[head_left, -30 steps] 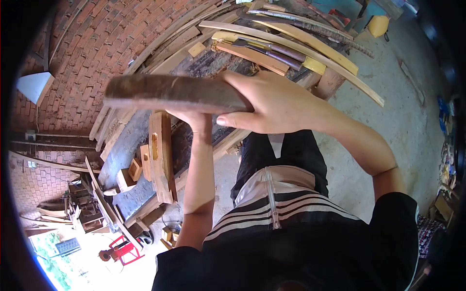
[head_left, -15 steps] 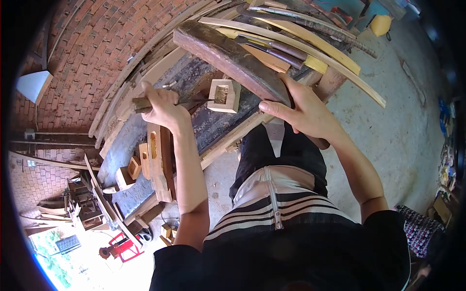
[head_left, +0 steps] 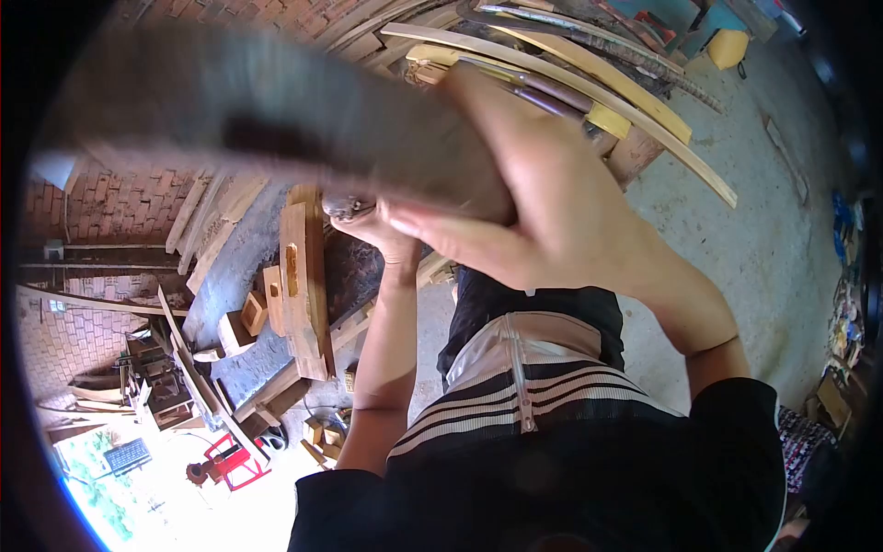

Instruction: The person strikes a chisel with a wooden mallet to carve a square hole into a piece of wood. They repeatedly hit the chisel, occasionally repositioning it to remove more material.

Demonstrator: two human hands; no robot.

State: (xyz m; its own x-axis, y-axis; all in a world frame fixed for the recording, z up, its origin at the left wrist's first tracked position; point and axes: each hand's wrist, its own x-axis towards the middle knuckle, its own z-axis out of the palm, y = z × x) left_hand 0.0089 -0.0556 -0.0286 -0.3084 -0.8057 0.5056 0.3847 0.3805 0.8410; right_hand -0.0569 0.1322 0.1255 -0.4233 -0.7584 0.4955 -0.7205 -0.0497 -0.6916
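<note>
Head view, looking down my own body: my right hand point(head_left: 552, 202) fills the middle of the frame, fingers and thumb wrapped tight round one end of a heavy dark brown wooden club point(head_left: 276, 120). The club is raised close to the camera, reaches away to the left and is blurred with motion. Just beneath it is my left hand point(head_left: 382, 230), wrist up. It seems curled, with a small rounded end showing beside it, but the club hides the fingers and I cannot tell what it grips.

I judge that the swing goes well if the club's face lands flat and my left fingers sit below the struck point.

Below lies a dark, worn wooden table point(head_left: 230, 276). It carries a long pale wooden block with a slot point(head_left: 299, 276) and small pale wooden offcuts point(head_left: 253, 313). Long curved pale wooden slats point(head_left: 570, 69) are stacked beyond. There is a red brick wall point(head_left: 101, 212) on the left and a grey concrete floor point(head_left: 736, 230) on the right.
</note>
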